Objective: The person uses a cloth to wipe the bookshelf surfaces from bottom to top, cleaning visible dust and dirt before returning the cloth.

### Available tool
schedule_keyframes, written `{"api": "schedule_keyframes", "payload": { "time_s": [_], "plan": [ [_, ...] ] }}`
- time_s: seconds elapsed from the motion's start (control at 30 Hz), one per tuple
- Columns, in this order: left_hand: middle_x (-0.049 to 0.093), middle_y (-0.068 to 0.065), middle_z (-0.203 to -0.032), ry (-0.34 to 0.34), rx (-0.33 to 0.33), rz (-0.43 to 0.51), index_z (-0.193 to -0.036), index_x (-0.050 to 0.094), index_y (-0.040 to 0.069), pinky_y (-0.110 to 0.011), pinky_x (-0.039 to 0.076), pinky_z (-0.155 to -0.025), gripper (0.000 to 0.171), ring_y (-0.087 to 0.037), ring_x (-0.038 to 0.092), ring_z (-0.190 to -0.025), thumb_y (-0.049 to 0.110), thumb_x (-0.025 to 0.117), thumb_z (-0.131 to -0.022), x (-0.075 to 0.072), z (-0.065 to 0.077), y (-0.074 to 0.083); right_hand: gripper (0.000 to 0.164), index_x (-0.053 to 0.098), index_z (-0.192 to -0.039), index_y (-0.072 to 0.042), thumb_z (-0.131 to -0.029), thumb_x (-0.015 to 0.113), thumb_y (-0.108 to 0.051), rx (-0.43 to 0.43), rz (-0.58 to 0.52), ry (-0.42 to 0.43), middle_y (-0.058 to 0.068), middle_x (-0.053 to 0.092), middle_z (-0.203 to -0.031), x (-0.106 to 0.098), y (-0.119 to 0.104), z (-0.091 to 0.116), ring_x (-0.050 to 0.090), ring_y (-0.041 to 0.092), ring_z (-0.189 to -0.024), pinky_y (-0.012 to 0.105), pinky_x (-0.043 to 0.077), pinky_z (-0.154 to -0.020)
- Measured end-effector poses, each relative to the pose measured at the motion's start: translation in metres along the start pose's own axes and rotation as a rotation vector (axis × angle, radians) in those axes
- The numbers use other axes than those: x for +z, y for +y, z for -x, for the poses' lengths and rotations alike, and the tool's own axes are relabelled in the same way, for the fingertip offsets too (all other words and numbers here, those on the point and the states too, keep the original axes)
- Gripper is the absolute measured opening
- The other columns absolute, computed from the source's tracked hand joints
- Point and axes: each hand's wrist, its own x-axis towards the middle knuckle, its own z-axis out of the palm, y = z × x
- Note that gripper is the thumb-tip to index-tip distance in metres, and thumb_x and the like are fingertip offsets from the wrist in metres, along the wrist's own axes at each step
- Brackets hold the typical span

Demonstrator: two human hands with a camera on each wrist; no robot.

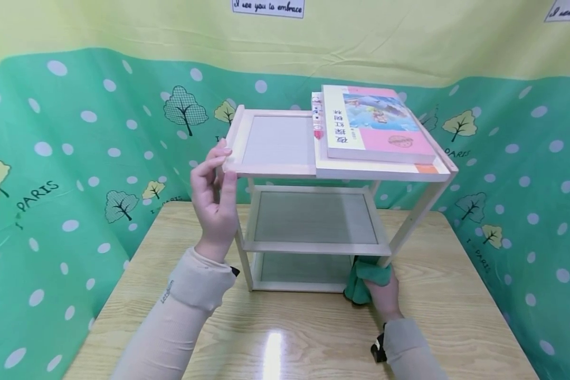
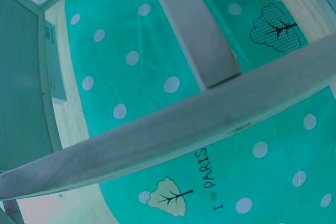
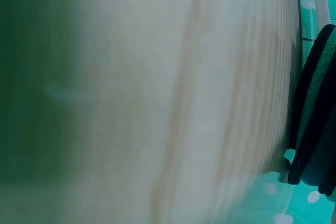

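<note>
A small white three-tier shelf (image 1: 317, 248) stands on the wooden table. At its top left corner, my left hand (image 1: 216, 200) grips the side rail, thumb at the front and fingers over the outer side. Part of the shelf's wooden frame (image 2: 173, 124) crosses the left wrist view. Low by the front right leg, my right hand (image 1: 386, 295) holds a bunched green cloth (image 1: 368, 279) against the shelf; its fingers are partly hidden by the cloth. In the right wrist view, dark-edged green cloth (image 3: 317, 124) shows at the right side.
On the right half of the top tier lies a pink and blue book (image 1: 385, 126) over a larger white one (image 1: 361, 168). The wooden table (image 1: 228, 338) extends in front of the shelf. A green and yellow patterned curtain (image 1: 90, 174) hangs behind and at both sides.
</note>
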Motion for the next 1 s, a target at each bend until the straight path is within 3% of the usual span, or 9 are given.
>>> {"api": "schedule_keyframes", "payload": {
  "time_s": [0.1, 0.17, 0.27, 0.33, 0.4, 0.5, 0.73, 1.0],
  "plan": [
    [0.063, 0.002, -0.124, -0.002, 0.001, 0.003, -0.112, 0.046, -0.016, -0.051, 0.041, -0.115, 0.029, -0.029, 0.051, -0.135, 0.007, 0.053, -0.096, 0.0, 0.0, 0.0, 0.035, 0.053, -0.125, -0.011, -0.093, 0.066, -0.01, -0.013, 0.008, 0.007, 0.0, 0.064, -0.079, 0.0, 0.002, 0.0, 0.067, 0.015, -0.063, 0.031, 0.06, -0.057],
    [0.063, 0.002, -0.124, -0.002, 0.001, 0.005, -0.112, 0.046, -0.016, -0.051, 0.041, -0.115, 0.029, -0.029, 0.051, -0.135, 0.007, 0.053, -0.096, 0.001, 0.0, -0.001, 0.042, 0.05, -0.131, -0.012, -0.093, 0.067, -0.011, -0.006, 0.078, 0.054, -0.01, 0.064, -0.09, -0.001, 0.001, 0.003, 0.066, 0.006, -0.072, 0.023, 0.059, -0.065],
    [0.063, 0.002, -0.124, -0.003, 0.001, 0.007, -0.112, 0.046, -0.016, -0.051, 0.042, -0.115, 0.028, -0.029, 0.051, -0.135, 0.005, 0.052, -0.096, 0.001, 0.0, -0.001, 0.052, 0.044, -0.141, -0.011, -0.094, 0.066, -0.014, 0.01, 0.183, 0.09, -0.012, 0.06, -0.106, -0.002, -0.001, 0.006, 0.06, -0.004, -0.084, 0.014, 0.055, -0.075],
    [0.063, 0.003, -0.124, -0.004, 0.001, 0.01, -0.112, 0.046, -0.017, -0.052, 0.042, -0.114, 0.027, -0.029, 0.051, -0.135, 0.003, 0.052, -0.095, 0.002, 0.0, -0.002, 0.059, 0.038, -0.147, -0.01, -0.095, 0.064, -0.015, 0.02, 0.243, 0.102, -0.008, 0.056, -0.121, -0.003, -0.003, 0.009, 0.053, -0.01, -0.096, 0.008, 0.047, -0.083],
    [0.063, 0.003, -0.123, -0.006, 0.003, 0.011, -0.111, 0.046, -0.017, -0.052, 0.041, -0.115, 0.026, -0.029, 0.051, -0.135, 0.002, 0.051, -0.094, 0.002, 0.001, -0.002, 0.061, 0.035, -0.15, -0.008, -0.096, 0.062, -0.017, 0.033, 0.247, 0.095, 0.002, 0.053, -0.13, -0.003, -0.005, 0.01, 0.05, -0.01, -0.101, 0.006, 0.044, -0.087],
    [0.063, 0.003, -0.123, -0.003, 0.006, 0.011, -0.111, 0.045, -0.017, -0.052, 0.041, -0.115, 0.026, -0.029, 0.051, -0.134, 0.002, 0.051, -0.094, 0.002, 0.002, -0.003, 0.063, 0.034, -0.151, -0.009, -0.096, 0.063, -0.018, 0.07, 0.211, 0.117, 0.003, 0.047, -0.14, -0.002, -0.011, 0.012, 0.045, -0.01, -0.11, 0.005, 0.038, -0.093],
    [0.062, 0.002, -0.125, 0.002, 0.012, 0.031, -0.112, 0.045, -0.017, -0.052, 0.038, -0.117, 0.026, -0.027, 0.051, -0.135, 0.001, 0.05, -0.095, 0.002, 0.004, -0.003, 0.061, 0.037, -0.15, -0.015, -0.096, 0.063, -0.025, 0.112, 0.134, 0.163, -0.016, 0.048, -0.131, 0.003, -0.033, 0.013, 0.048, -0.005, -0.113, 0.009, 0.041, -0.094],
    [0.062, 0.001, -0.124, 0.01, 0.015, 0.03, -0.112, 0.045, -0.016, -0.053, 0.037, -0.118, 0.027, -0.028, 0.051, -0.135, 0.004, 0.051, -0.096, 0.001, 0.001, -0.002, 0.046, 0.048, -0.135, -0.016, -0.093, 0.067, -0.017, 0.041, 0.059, 0.208, -0.016, 0.056, -0.12, 0.006, -0.068, 0.004, 0.054, 0.0, -0.111, 0.01, 0.047, -0.091]
  ]
}}
